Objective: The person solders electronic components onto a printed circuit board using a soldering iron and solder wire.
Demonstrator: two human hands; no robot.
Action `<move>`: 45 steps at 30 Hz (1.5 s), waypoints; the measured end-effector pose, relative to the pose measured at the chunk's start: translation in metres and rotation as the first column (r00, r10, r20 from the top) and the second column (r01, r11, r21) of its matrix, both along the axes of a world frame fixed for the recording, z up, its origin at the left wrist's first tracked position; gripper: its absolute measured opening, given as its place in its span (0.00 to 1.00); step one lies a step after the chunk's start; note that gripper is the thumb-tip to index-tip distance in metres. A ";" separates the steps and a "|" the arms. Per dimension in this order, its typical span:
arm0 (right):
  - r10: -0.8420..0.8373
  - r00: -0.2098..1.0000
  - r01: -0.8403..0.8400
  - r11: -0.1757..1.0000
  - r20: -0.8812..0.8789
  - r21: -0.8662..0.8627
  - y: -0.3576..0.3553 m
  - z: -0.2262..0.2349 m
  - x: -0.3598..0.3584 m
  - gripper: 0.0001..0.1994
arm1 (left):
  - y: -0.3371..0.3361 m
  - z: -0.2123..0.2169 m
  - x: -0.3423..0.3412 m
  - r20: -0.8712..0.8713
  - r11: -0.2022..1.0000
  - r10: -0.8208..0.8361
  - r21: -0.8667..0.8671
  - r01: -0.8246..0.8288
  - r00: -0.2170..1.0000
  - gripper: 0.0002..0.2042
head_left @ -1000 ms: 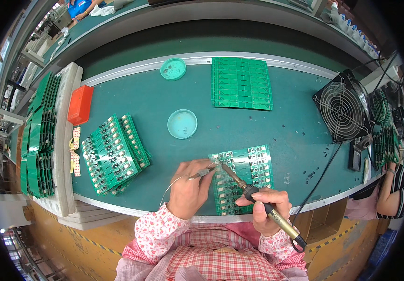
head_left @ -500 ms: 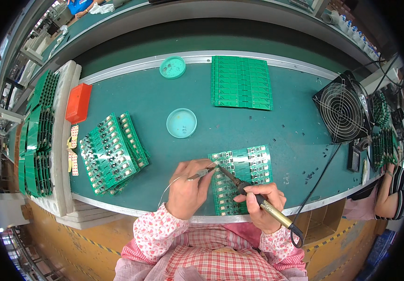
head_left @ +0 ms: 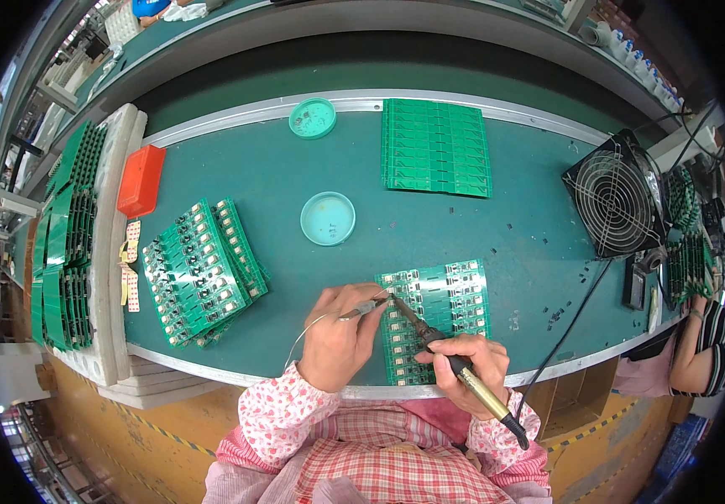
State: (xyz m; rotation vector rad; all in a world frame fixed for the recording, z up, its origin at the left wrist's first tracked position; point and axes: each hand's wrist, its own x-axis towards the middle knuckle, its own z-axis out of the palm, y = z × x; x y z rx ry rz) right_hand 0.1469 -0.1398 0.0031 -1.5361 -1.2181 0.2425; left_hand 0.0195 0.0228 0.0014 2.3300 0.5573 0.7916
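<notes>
My right hand [head_left: 473,370] is closed around a soldering iron [head_left: 481,391] with a black grip and a brass-coloured handle. Its tip slants down onto the upper left part of a green circuit board panel [head_left: 434,294], which lies at the table's front edge. My left hand [head_left: 337,336] pinches metal tweezers [head_left: 362,309], their points meeting the board beside the iron's tip. A thin wire [head_left: 297,343] loops along the left hand; where it ends is hidden by the fingers. Rows of small white and black parts sit on the panel.
Populated boards [head_left: 198,277] are stacked at left, near a red bin [head_left: 141,181] and foam holding upright boards [head_left: 68,244]. Bare panels [head_left: 436,147] and two round dishes [head_left: 328,218] [head_left: 312,118] lie farther back. A fan [head_left: 610,202], scattered black chips [head_left: 554,316] and another person's arm [head_left: 696,344] are at right.
The soldering iron's handle and my right hand have shifted slightly toward me and left, while its tip stays near the same spot. My left hand has hardly moved.
</notes>
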 end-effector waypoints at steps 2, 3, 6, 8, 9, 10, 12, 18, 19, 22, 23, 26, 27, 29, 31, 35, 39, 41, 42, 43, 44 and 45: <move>0.004 1.000 -0.004 1.000 0.012 0.001 0.000 0.001 0.000 0.11 | 0.000 0.000 0.000 -0.001 1.000 0.001 -0.011 -0.001 1.000 0.11; -0.008 1.000 0.008 1.000 0.019 0.003 0.001 0.001 0.000 0.10 | 0.000 0.000 0.000 -0.001 1.000 0.001 -0.010 -0.001 1.000 0.11; -0.056 0.998 0.056 0.998 0.003 0.014 -0.001 0.005 -0.001 0.08 | 0.001 -0.002 0.000 -0.001 1.000 0.000 -0.009 -0.001 1.000 0.11; -0.113 0.993 0.114 0.993 -0.021 0.008 -0.008 0.005 0.000 0.06 | 0.000 0.000 0.000 -0.009 1.000 0.003 -0.018 -0.003 1.000 0.11; -0.113 0.993 0.114 0.993 -0.020 0.009 -0.010 0.005 -0.001 0.06 | 0.000 0.000 0.000 -0.009 1.000 0.003 -0.017 -0.003 1.000 0.11; -0.147 0.987 0.148 0.989 -0.057 0.014 -0.012 0.004 -0.002 0.06 | 0.000 -0.001 0.000 -0.008 1.000 0.007 -0.017 -0.007 1.000 0.10; -0.189 0.977 0.192 0.981 -0.097 0.022 -0.013 0.002 -0.003 0.05 | -0.001 -0.001 0.000 -0.007 1.000 0.010 -0.015 -0.010 1.000 0.10; -0.191 0.972 0.193 0.981 -0.134 0.001 -0.016 0.001 -0.007 0.06 | -0.002 0.000 0.001 -0.007 1.000 0.003 -0.014 -0.003 1.000 0.10; -0.192 0.972 0.194 0.981 -0.135 0.004 -0.014 0.001 -0.007 0.06 | -0.002 -0.001 0.000 -0.011 1.000 0.010 -0.006 -0.010 1.000 0.10; -0.115 0.985 0.115 0.993 -0.128 -0.003 -0.005 0.004 -0.006 0.05 | -0.002 -0.003 -0.001 -0.010 1.000 0.018 0.003 -0.018 1.000 0.10; -0.115 0.985 0.116 0.993 -0.127 -0.002 -0.004 0.004 -0.005 0.05 | -0.002 -0.003 -0.001 -0.006 1.000 0.022 0.003 -0.022 1.000 0.10; -0.088 0.988 0.085 0.996 -0.128 -0.025 -0.003 0.003 -0.003 0.05 | -0.002 0.000 0.001 -0.002 1.000 0.009 0.002 -0.009 1.000 0.10; -0.070 0.992 0.068 0.997 -0.109 -0.024 -0.002 0.003 -0.002 0.05 | -0.001 0.000 0.001 -0.002 1.000 0.010 0.000 -0.010 1.000 0.10; -0.051 0.994 0.049 0.998 -0.093 -0.027 -0.001 0.003 -0.001 0.05 | -0.001 0.000 0.000 -0.008 1.000 0.002 -0.002 -0.002 1.000 0.10; -0.031 0.996 0.029 0.999 -0.078 -0.025 0.000 0.004 -0.001 0.06 | 0.000 0.000 0.000 -0.006 1.000 0.001 -0.004 -0.001 1.000 0.10; 0.013 0.996 -0.019 0.998 -0.083 -0.064 -0.004 0.006 0.001 0.06 | 0.000 -0.001 0.000 0.000 1.000 -0.003 -0.003 0.003 1.000 0.12; 0.004 0.996 -0.011 0.997 -0.094 -0.072 -0.008 0.006 0.001 0.06 | 0.000 0.000 0.000 -0.006 1.000 0.004 -0.011 -0.004 1.000 0.10; -0.019 0.993 0.012 0.998 -0.119 -0.060 -0.011 0.007 0.000 0.06 | 0.000 0.000 0.001 0.000 1.000 0.004 -0.010 -0.004 1.000 0.10; -0.079 0.983 0.071 0.996 -0.166 -0.054 -0.015 0.007 -0.001 0.06 | 0.000 0.000 0.001 0.001 1.000 0.004 -0.009 -0.004 1.000 0.10; -0.137 0.967 0.130 0.990 -0.213 -0.049 -0.018 0.007 -0.001 0.05 | 0.000 -0.001 0.000 0.001 1.000 -0.002 -0.006 0.002 1.000 0.10; -0.155 0.962 0.146 0.988 -0.222 -0.058 -0.021 0.007 -0.001 0.06 | 0.000 -0.001 0.000 0.001 1.000 -0.009 -0.003 0.009 1.000 0.10; -0.155 0.963 0.146 0.988 -0.222 -0.055 -0.021 0.006 -0.002 0.06 | 0.000 0.000 0.000 0.001 1.000 -0.009 0.000 0.009 1.000 0.10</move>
